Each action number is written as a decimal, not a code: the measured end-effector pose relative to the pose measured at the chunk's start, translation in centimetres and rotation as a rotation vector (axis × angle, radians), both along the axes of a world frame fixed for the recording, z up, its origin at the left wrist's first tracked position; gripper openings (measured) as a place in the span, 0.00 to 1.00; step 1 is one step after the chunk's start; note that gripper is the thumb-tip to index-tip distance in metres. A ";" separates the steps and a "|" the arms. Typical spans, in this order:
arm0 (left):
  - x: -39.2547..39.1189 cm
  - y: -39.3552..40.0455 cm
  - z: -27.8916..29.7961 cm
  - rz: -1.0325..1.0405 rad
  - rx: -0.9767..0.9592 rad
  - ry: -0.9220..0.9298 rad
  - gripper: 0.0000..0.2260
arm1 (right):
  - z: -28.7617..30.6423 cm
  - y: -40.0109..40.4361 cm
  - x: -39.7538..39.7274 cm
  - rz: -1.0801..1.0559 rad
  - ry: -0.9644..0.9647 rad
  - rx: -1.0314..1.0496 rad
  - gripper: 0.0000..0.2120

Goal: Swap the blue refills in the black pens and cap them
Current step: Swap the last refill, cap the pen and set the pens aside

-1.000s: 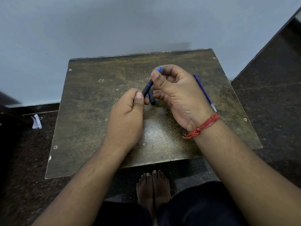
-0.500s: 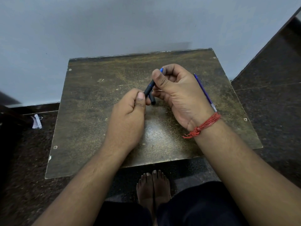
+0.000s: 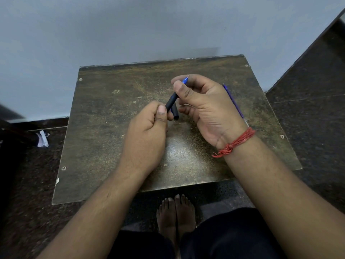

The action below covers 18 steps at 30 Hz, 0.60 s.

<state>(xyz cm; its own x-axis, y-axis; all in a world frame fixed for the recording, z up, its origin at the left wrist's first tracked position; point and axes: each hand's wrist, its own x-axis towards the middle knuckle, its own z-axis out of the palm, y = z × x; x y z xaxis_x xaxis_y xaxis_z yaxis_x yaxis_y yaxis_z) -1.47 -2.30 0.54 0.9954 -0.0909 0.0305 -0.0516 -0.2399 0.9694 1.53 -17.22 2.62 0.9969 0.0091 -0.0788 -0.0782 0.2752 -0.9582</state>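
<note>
A black pen (image 3: 171, 103) with a blue tip slants up over the middle of the worn table (image 3: 104, 116). My left hand (image 3: 147, 135) grips its lower end in curled fingers. My right hand (image 3: 203, 105) pinches its blue front section between thumb and forefinger, the point sticking out above the thumb. A black cap or second barrel piece (image 3: 175, 114) shows just below the pen, under my right fingers; who holds it is unclear. A loose blue refill (image 3: 234, 101) lies on the table behind my right hand, partly hidden by the wrist.
The small table stands against a pale wall (image 3: 130, 30). A scrap of white paper (image 3: 42, 139) lies on the dark floor to the left. My bare feet (image 3: 175, 214) show under the table's near edge.
My left hand shifted slightly right and up along the pen barrel. The right hand and the loose refill have kept their places.
</note>
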 end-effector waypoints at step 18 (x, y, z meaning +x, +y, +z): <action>-0.1 -0.1 0.1 0.008 -0.011 0.016 0.15 | 0.5 -0.1 0.0 0.014 -0.001 0.038 0.06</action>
